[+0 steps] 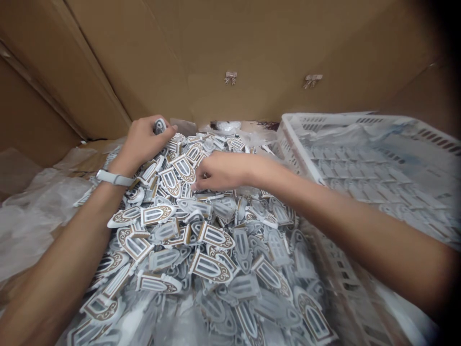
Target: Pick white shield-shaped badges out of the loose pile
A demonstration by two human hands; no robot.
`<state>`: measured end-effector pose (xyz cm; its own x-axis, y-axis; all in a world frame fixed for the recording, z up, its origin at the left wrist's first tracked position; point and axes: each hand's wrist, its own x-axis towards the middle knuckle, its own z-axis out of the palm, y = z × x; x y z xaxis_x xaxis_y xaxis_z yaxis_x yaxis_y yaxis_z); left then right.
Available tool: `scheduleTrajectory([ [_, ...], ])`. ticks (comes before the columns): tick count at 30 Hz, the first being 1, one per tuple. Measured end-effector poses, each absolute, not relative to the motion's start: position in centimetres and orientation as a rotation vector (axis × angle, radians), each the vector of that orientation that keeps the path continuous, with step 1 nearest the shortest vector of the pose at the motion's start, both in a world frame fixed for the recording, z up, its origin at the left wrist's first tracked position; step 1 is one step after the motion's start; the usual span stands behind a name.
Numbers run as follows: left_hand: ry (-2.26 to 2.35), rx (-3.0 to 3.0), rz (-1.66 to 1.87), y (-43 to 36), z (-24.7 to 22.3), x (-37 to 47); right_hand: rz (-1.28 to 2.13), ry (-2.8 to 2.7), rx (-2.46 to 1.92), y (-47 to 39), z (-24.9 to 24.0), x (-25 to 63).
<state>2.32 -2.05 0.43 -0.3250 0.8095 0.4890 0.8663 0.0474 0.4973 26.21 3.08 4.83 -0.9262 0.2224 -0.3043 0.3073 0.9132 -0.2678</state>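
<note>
A heap of small arched window-shaped pieces (212,265) spreads below my hands. Some show white fronts with brown-gold scrollwork, others plain grey backs. At the far left of the heap, my left hand (146,139) is closed around an arched window piece (159,126), whose grey end sticks up between thumb and fingers. My right hand (221,171) reaches in from the right, low over the middle of the heap. Its fingers are curled and pressed together beside a scroll-fronted piece (183,168); what they grip, if anything, is hidden.
On the right stands a white plastic basket (296,144) with rows of grey pieces (360,169) laid inside. Clear plastic sheeting (32,216) lies on the left. Cardboard walls (262,43) rise behind, with two small bow-shaped ornaments (231,78) on the back one.
</note>
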Motion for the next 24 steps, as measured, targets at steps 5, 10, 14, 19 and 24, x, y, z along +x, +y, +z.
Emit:
scheduleTrajectory([
  [5, -2.24, -1.762, -1.129, -2.11, 0.47, 2.34, -0.45, 2.809, 0.378, 3.1, 4.77, 26.15],
  [10, -2.244, -1.765, -1.134, -2.14, 0.52, 2.36, -0.466, 2.815, 0.378, 3.24, 4.59, 26.13],
  [14, -2.228, -1.762, -1.153, -2.09, 0.49, 2.34, -0.46, 2.82, 0.375, 3.15, 4.65, 26.13],
  [19, -2.223, -1.77, -1.137, -2.03, 0.37, 2.14, -0.456, 2.816, 0.37, 3.17, 4.68, 26.12],
  [24, -2.201, -1.77, -1.156, -2.02, 0.33, 2.08, -0.449, 2.829, 0.366, 3.32, 4.57, 26.14],
])
